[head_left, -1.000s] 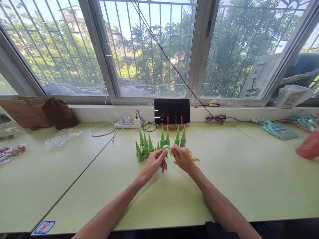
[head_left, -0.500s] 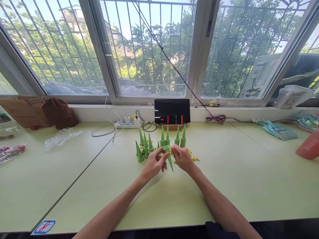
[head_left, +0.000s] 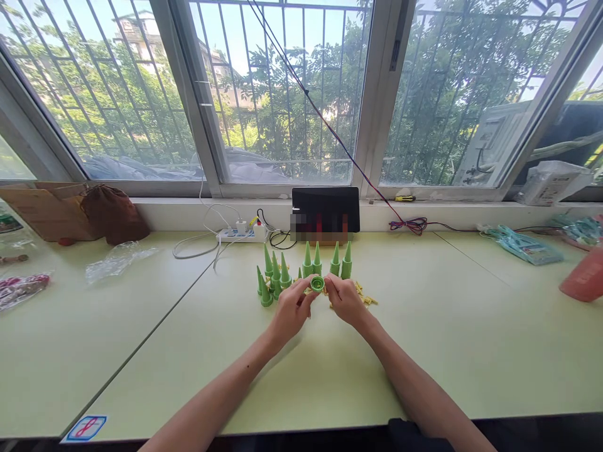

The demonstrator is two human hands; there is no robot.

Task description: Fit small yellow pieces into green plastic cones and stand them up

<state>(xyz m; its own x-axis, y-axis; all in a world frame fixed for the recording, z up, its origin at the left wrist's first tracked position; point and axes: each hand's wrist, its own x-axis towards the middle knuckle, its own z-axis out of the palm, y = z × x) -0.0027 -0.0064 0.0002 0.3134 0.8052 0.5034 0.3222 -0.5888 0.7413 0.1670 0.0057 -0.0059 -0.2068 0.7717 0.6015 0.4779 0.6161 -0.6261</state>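
My left hand grips a green cone by its wide end, whose round hollow opening faces me. Close beside that opening is my right hand, its thumb and fingers pinched together; what they hold, if anything, is too small to make out. Several green cones stand point up on the table beyond my left hand. More upright cones are behind both hands. Small yellow pieces lie scattered by my right hand and partly behind it.
A dark tablet leans at the back of the table. Left of it lies a white power strip with cables. A brown bag is at the far left, and a red container stands at the right.
The held cone has turned: its tip pointed down towards me before, and now its open end faces me. My right hand has hardly moved.
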